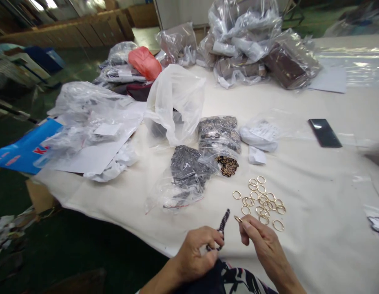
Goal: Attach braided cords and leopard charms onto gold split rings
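My left hand point(198, 252) is closed around a dark patterned fabric strip point(223, 222), whose narrow end sticks up past the fingers. Close beside it, my right hand point(259, 238) pinches a gold metal ring point(238, 219) between thumb and fingertips. The ring and the strip are apart. Just beyond my right hand, several loose gold rings point(261, 189) lie scattered on the white table cover point(311, 192). Farther in, a clear bag of dark fabric pieces point(189, 169) lies next to a bag of leopard-print pieces point(219, 134), some of which show at its opening.
A white plastic bag point(173, 102) stands open behind the fabric bags. Plastic-wrapped brown goods point(241, 45) are piled at the back. A black phone point(324, 133) lies at right. Papers and plastic wrap point(88, 130) with a blue bag point(24, 147) cover the left edge.
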`<state>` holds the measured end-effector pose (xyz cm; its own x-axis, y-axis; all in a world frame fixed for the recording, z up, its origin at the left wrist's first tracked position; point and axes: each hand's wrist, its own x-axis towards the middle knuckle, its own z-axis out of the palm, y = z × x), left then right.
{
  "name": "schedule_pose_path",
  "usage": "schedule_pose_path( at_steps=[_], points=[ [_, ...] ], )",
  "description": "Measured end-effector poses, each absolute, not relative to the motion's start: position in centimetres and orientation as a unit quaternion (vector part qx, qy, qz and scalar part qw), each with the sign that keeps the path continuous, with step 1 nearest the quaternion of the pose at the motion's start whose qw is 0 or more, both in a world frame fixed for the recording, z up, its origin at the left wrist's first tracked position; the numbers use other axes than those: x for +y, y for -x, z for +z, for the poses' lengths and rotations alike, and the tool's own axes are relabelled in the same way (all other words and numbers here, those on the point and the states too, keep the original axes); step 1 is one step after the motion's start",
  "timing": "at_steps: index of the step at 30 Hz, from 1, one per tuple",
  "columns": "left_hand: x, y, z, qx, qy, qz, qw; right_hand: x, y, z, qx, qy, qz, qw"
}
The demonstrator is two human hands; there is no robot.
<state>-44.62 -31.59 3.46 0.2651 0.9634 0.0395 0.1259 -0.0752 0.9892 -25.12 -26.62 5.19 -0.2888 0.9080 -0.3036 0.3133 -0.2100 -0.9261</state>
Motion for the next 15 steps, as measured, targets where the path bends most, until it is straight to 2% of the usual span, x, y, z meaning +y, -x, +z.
schedule_pose_path(
  at_steps=[2,5,10,15],
  points=[
    [-32.2,43.5,0.1,0.425,-0.719,0.331,0.44,-27.0,24.2,4.5,-0.553,0.559,0.562,0.256],
    [-32.9,43.6,-2.8,0.431,-0.777,0.286,0.358,-27.8,22.3,3.7,-0.532,0.59,0.55,0.259],
    [-31.6,44.0,-1.1,0.553,-0.722,0.277,0.31,-29.0,19.6,2.9,-0.512,0.631,0.522,0.26],
    [-28.1,38.1,-1.6,0.57,-0.756,0.161,0.279,-29.3,19.5,2.8,-0.553,0.643,0.473,0.24]
  ],
)
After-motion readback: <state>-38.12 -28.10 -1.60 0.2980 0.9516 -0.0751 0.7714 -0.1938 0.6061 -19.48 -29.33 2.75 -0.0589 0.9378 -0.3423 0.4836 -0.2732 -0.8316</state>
